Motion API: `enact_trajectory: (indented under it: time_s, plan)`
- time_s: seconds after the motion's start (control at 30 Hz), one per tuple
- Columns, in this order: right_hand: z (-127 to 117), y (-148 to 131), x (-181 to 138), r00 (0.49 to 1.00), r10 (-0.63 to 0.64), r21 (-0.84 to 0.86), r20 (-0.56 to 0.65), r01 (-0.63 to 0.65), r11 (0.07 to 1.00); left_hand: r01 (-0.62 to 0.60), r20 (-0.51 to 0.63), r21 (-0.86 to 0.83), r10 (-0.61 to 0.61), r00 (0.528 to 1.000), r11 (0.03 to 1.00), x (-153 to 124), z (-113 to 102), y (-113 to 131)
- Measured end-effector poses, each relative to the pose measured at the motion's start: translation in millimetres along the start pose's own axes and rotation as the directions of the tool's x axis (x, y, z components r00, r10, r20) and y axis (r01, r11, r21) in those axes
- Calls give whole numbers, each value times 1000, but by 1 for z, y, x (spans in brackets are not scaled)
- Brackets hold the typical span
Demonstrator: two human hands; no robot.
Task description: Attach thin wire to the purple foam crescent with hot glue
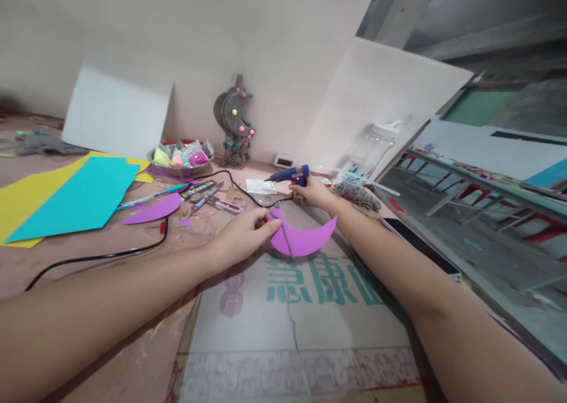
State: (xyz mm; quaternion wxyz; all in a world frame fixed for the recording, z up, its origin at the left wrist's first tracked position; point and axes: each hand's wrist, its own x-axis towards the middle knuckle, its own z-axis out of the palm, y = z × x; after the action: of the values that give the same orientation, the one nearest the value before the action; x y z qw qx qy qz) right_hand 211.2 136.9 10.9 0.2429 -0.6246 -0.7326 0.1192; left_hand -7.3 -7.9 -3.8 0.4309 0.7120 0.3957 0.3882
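Note:
My left hand (245, 233) pinches the left tip of a purple crescent-shaped foam cutout (305, 237) that lies on a flattened cardboard box (292, 320) with green print. My right hand (312, 191) is closed round the handle of a blue glue gun (290, 175), held just beyond the crescent with its nozzle pointing left. The gun's black cord (133, 252) trails left across the table.
A second purple cutout (155, 210), teal (80, 196) and yellow sheets, pens and a cutter lie at left. A metal bowl (179, 158) of coloured bits and a moon-shaped hanging (234, 116) stand by the wall. Twine (354, 195), a plastic bottle (372, 149) and a phone (420, 246) sit at right.

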Motion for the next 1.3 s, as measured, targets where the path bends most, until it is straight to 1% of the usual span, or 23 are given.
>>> enact_trajectory:
  time_s: [0.1, 0.2, 0.27, 0.3, 0.37, 0.47, 0.53, 0.6, 0.67, 0.77, 0.87, 0.93, 1.03, 1.17, 1.23, 1.3]
  plan:
    - [-15, -7, -9, 999, 13, 53, 30, -14, 998, 6, -26, -8, -6, 1000, 1000, -1, 0, -1]
    - [-32, -9, -28, 997, 3, 159, 79, -16, 987, 17, -47, -1, -17, 999, 1000, -1, 1, -1]
    - [-43, -7, -46, 999, -38, 306, 38, 25, 952, 17, -56, -4, -17, 998, 1000, -1, 1, -1]
    - [-48, -6, -57, 998, -57, 327, -6, 56, 943, 17, -63, -15, -18, 998, 1000, 0, 1, 0]
    - [-55, -2, -79, 993, -54, 347, -106, 88, 934, 23, -94, -31, -26, 995, 999, -1, 0, 0]
    - [-56, 0, -111, 971, -14, 433, -239, 119, 894, 39, -137, -18, -41, 990, 999, -2, -1, 3]
    - [-52, -2, -129, 967, 1, 485, -253, 126, 865, 43, -128, -16, -44, 991, 999, -3, -1, 5]
    - [-46, -5, -142, 976, -14, 467, -217, 116, 877, 48, -94, -31, -51, 994, 998, -3, -1, 6]
    - [-41, -10, -151, 989, -28, 409, -148, 87, 909, 56, -69, -33, -58, 996, 998, -3, 0, 7]
    - [-38, -18, -158, 998, -18, 321, -56, 35, 946, 65, -74, 10, -64, 995, 998, -2, 0, 8]
    - [-39, -29, -164, 997, -71, 319, 1, 67, 945, 78, -79, 50, -74, 994, 996, -3, 0, 10]
    - [-38, -35, -167, 993, -118, 362, 13, 105, 926, 83, -84, 72, -77, 993, 994, -3, 0, 13]
    - [-34, -37, -170, 990, -140, 426, 16, 120, 897, 93, -99, 109, -83, 992, 990, -4, 0, 16]
    - [-27, -31, -170, 987, -158, 386, 6, 143, 911, 81, -109, 161, -64, 992, 984, -4, 0, 18]
    - [-25, -28, -169, 984, -179, 371, -1, 166, 914, 79, -93, 158, -64, 994, 984, -4, 0, 17]
    - [-25, -28, -168, 983, -181, 389, 8, 164, 907, 79, -77, 133, -70, 995, 988, -4, 0, 15]
